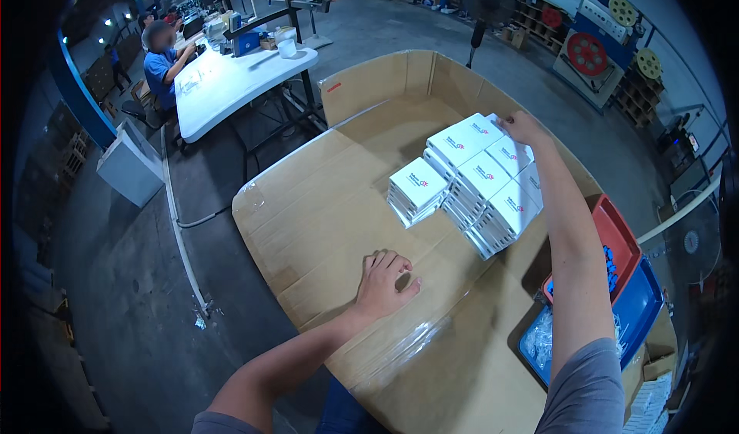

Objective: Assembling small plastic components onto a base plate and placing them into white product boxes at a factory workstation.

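Though apart, two hands (382, 282) (526, 128), two trays (617, 224) (643, 295)

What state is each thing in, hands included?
Left hand: empty, fingers loosely curled, over the cardboard
Right hand: at the stack's far corner; grip unclear
White boxes: stacked, tops closed, the nearest-left column lower
Cardboard: spread flat, far edge raised
Red tray: holding blue pieces
Blue tray: holding clear items
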### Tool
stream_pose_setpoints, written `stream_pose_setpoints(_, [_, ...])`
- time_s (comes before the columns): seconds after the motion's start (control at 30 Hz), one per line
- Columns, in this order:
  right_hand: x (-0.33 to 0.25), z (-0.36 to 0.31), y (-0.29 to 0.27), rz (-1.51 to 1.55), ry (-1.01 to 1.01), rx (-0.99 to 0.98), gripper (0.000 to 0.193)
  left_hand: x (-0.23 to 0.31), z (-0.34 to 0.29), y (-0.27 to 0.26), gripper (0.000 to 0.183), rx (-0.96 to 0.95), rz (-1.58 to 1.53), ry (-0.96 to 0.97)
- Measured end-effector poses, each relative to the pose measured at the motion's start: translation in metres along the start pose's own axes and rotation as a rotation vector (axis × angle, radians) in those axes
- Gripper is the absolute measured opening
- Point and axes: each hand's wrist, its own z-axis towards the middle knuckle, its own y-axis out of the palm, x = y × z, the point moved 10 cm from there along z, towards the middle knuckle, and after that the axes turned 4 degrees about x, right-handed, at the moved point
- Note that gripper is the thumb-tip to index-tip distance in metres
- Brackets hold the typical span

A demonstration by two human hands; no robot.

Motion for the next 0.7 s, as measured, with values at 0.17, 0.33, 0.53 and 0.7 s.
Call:
stream_pose_setpoints(0.17, [0.009,0.012,0.025,0.024,0.063,-0.147,0.058,-0.003,0.002,-0.001,0.025,0.004,-0.016,-0.002])
stream_pose_setpoints(0.33, [0.017,0.021,0.021,0.059,0.017,-0.065,0.058,-0.001,0.003,0.000,0.025,0.001,-0.025,-0.019])
stream_pose_setpoints(0.53, [0.018,0.014,-0.028,0.215,-0.012,0.296,0.044,0.006,0.003,0.002,0.025,0.007,-0.013,0.028])
stream_pose_setpoints(0.7, [-0.006,0.002,-0.016,0.121,0.006,0.250,0.058,-0.001,-0.009,0.001,0.026,0.023,0.006,0.008])
